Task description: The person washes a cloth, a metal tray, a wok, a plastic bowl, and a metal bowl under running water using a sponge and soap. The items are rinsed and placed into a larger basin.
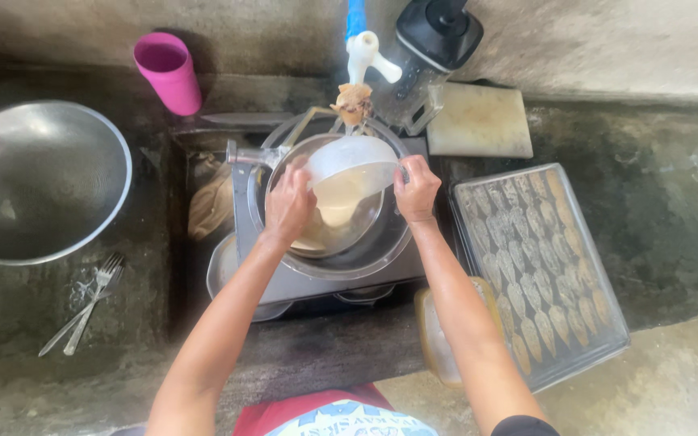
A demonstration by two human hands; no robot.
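Observation:
Both hands hold a white plastic bowl [353,159] tilted on its side under the white tap [363,55]. My left hand [288,203] grips its left rim and my right hand [416,188] grips its right rim. Beige liquid [339,200] runs from the bowl into a steel bowl [367,224] beneath, which sits inside a larger steel basin [389,250] in the sink. A brownish scrub pad [353,102] hangs at the tap's spout.
A large steel bowl [38,179] and a pink cup [168,71] stand at the left, with forks [86,305] below. At the right lie a leaf-patterned baking tray [539,270], a white cutting board [480,121] and a blender jar [430,56]. A plastic container [434,343] leans near my right arm.

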